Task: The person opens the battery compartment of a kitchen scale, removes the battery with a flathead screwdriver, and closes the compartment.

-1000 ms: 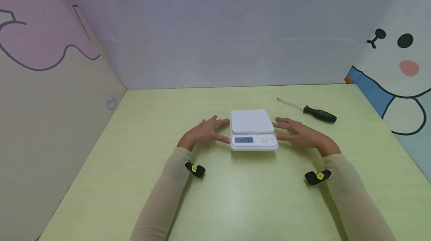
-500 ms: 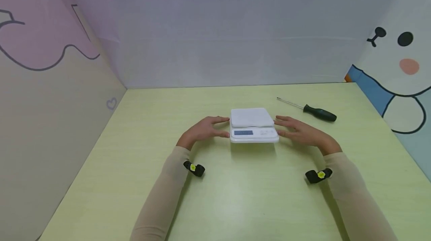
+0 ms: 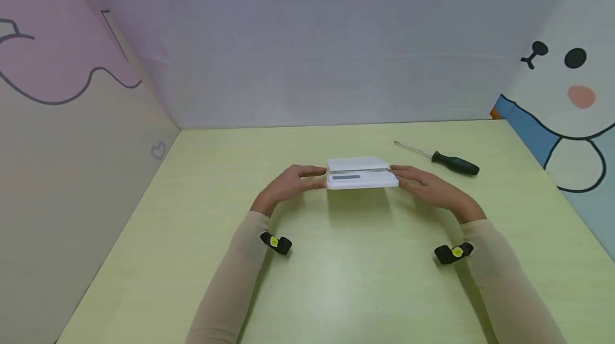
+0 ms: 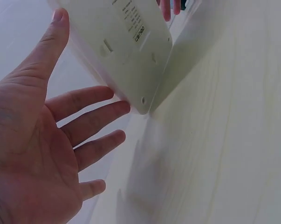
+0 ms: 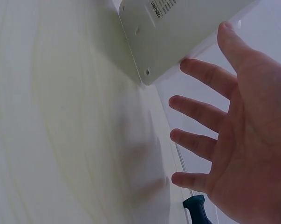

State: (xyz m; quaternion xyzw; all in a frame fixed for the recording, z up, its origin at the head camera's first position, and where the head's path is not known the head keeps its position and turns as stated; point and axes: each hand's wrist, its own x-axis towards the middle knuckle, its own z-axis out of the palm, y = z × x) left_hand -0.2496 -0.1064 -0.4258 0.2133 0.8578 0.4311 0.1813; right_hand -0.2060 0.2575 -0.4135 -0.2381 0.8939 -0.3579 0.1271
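Note:
A white digital kitchen scale [image 3: 362, 179] is tilted up between both hands, its front edge raised off the table and its far edge low. A small grey display [image 3: 346, 177] shows on its front strip. My left hand [image 3: 290, 184] touches the left side with thumb and fingertips, the fingers mostly straight. On the opposite side my right hand [image 3: 430, 186] does the same, its thumb and index fingertip at the edge and the other fingers spread free. Both wrist views show the scale's underside [image 4: 126, 51], with a printed label [image 5: 161, 7] and small holes.
Behind the right hand lies a screwdriver [image 3: 454, 163] with a black handle, its shaft pointing left. The pale yellow-green table [image 3: 355, 274] meets a plain wall [image 3: 326, 45] at the back. Side walls with cartoon prints [image 3: 576, 93] flank it.
The scale's front edge has risen steadily from near the table, so its top is seen ever flatter. Both hands rose slightly with it. The lit digits are no longer readable.

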